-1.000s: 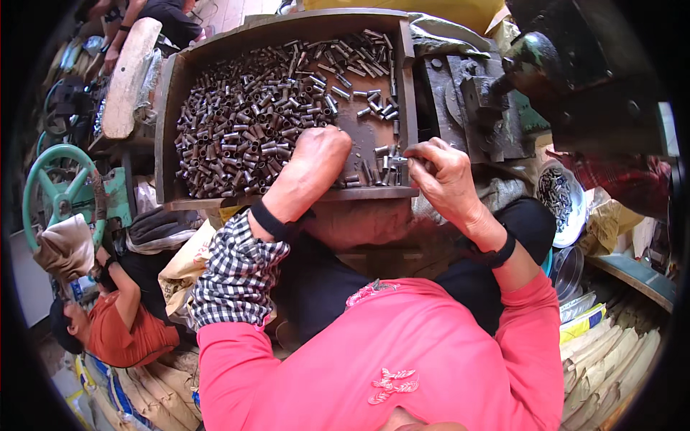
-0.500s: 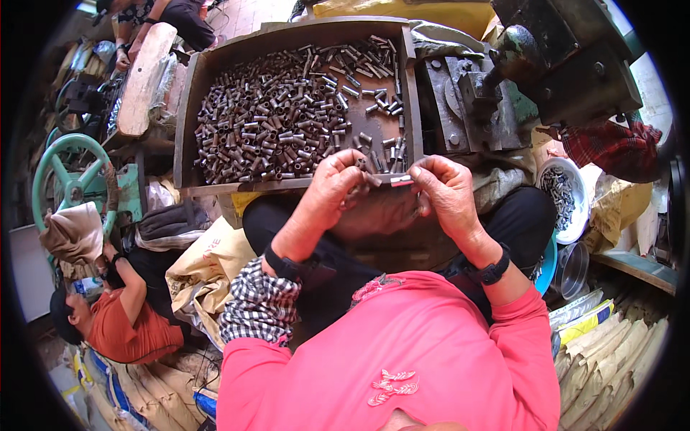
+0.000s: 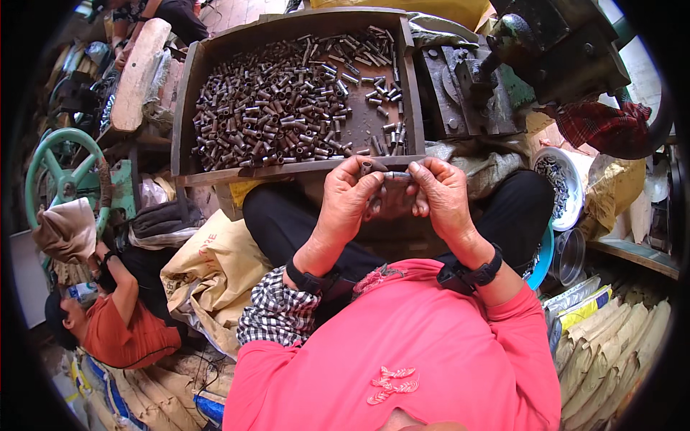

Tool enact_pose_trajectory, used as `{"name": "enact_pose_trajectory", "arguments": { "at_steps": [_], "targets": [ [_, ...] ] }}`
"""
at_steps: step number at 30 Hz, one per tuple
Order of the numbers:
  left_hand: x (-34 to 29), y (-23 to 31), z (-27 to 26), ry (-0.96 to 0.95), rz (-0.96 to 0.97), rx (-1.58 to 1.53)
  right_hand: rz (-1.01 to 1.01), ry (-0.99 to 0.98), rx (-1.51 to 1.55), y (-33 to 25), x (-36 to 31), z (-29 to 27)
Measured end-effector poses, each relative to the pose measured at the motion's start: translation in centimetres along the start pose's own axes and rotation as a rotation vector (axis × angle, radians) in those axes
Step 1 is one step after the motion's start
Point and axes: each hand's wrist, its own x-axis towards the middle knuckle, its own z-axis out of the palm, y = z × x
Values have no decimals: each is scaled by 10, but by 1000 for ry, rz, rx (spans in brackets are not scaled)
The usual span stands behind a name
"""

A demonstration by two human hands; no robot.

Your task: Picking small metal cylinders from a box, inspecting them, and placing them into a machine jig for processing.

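Just past the front edge of the wooden tray (image 3: 295, 170), my two hands meet. My left hand (image 3: 346, 200) pinches a short dark metal tube (image 3: 367, 167) between thumb and fingers. A thin silvery metal pin (image 3: 397, 175) spans the gap between both hands, its right end gripped by the thumb and fingertips of my right hand (image 3: 444, 200). Whether the pin's left end touches the tube or sits in my left fingers, I cannot make out. Many dark metal tubes (image 3: 277, 115) heap up in the tray's left and middle, with slimmer shiny pieces (image 3: 370, 50) toward its right.
A heavy dark machine (image 3: 474, 90) stands right of the tray. Beside my right knee are a white basin (image 3: 573, 197) of small metal parts and a blue basin (image 3: 545, 258). At left are a green handwheel (image 3: 65, 176) and a co-worker in an orange shirt (image 3: 133, 334).
My left hand has moved slightly right, closing toward my right hand. The tube and pin are now closer together and nearly in line.
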Motion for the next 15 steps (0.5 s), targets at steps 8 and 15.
{"name": "enact_pose_trajectory", "arguments": {
  "at_steps": [8, 15],
  "targets": [
    [-9, 2, -9, 7, 65, 3, -1, -57, 12, 4, -7, 10],
    [-16, 7, -13, 6, 19, -13, 60, -37, -6, 1, -10, 16]
  ]
}}
